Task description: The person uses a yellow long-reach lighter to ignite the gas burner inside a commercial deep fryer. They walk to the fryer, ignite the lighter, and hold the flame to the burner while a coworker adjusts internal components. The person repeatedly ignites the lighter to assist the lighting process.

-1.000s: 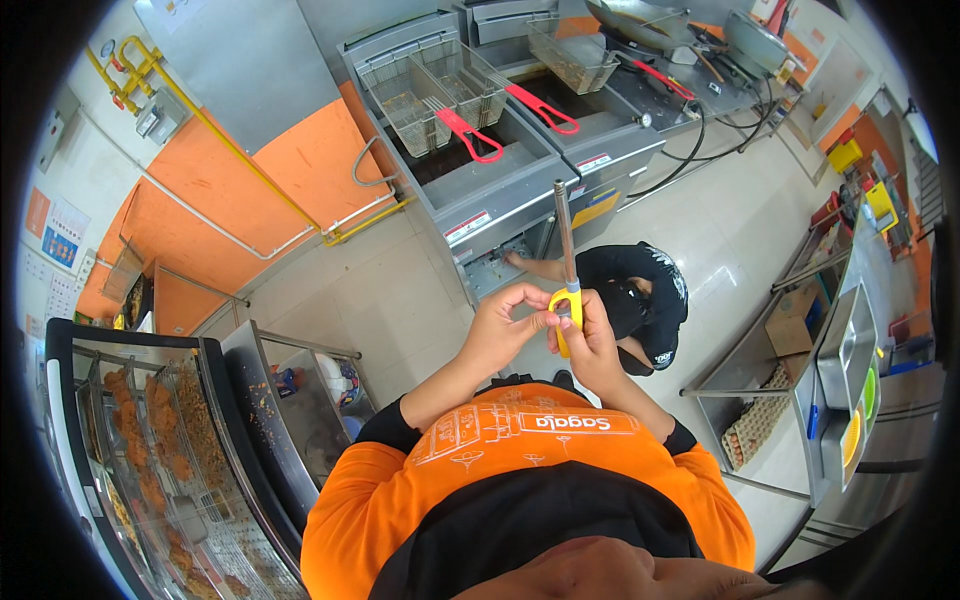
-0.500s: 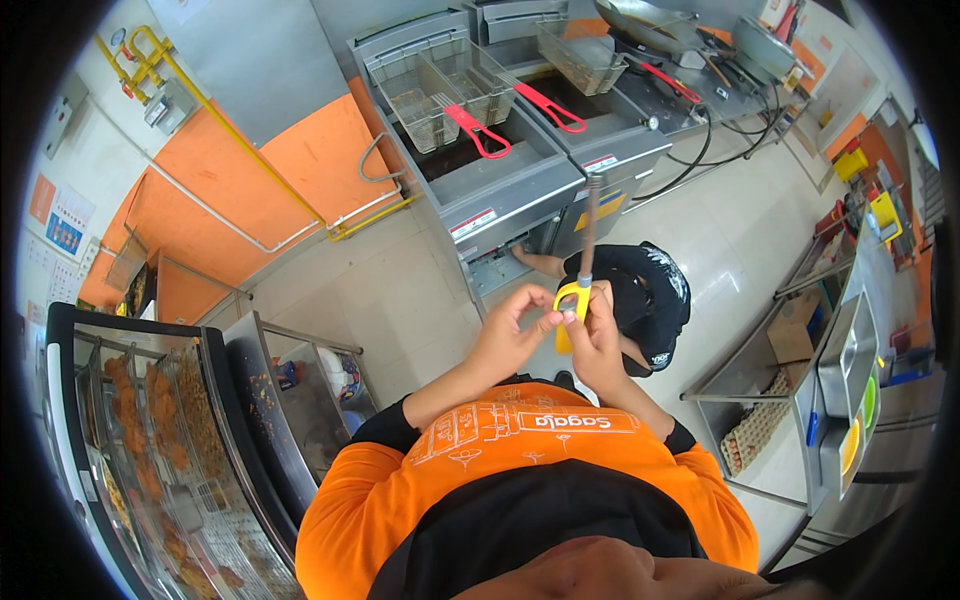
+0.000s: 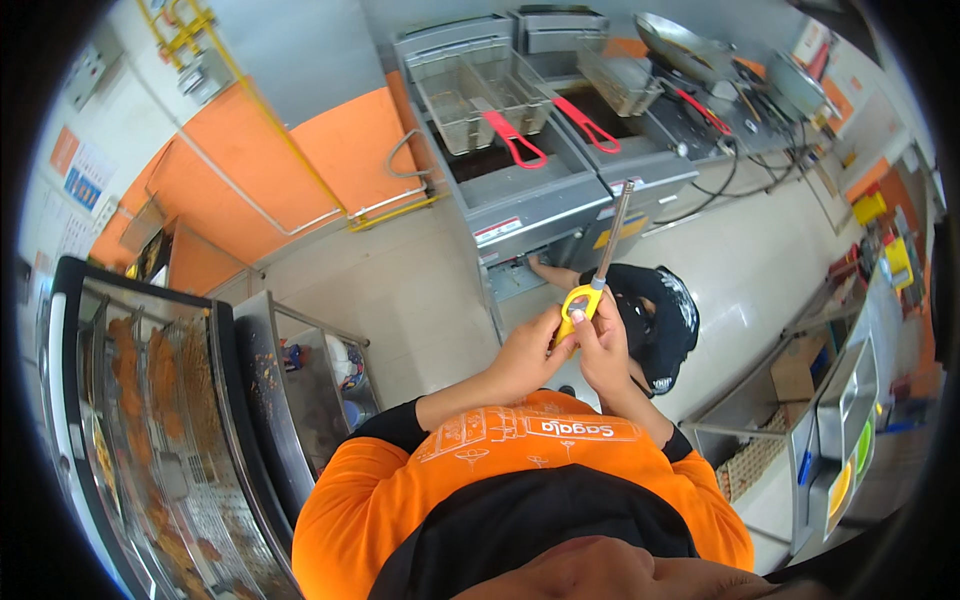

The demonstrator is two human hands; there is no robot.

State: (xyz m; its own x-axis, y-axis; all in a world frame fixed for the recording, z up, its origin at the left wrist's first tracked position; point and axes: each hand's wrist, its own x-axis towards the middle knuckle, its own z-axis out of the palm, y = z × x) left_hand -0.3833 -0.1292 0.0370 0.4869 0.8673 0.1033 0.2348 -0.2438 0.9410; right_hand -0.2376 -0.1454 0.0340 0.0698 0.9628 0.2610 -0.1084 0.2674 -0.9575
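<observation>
In front of my chest I hold a long-necked gas lighter with a yellow handle, its metal tube pointing up and slightly right. My left hand is closed at the lower left side of the handle. My right hand wraps the handle from the right, its thumb by the loop opening. The lower end of the handle is hidden by my fingers. Beyond my hands, a person in black crouches and reaches an arm into the open lower cabinet of a fryer.
Two steel deep fryers stand ahead, with wire baskets that have red handles. A wok sits at the back right. On the left is a glass display case of fried food; on the right, a steel rack with trays.
My left hand has moved down the lighter and closed more tightly on the handle. The lighter's tube leans more to the right. The whole view has shifted slightly.
</observation>
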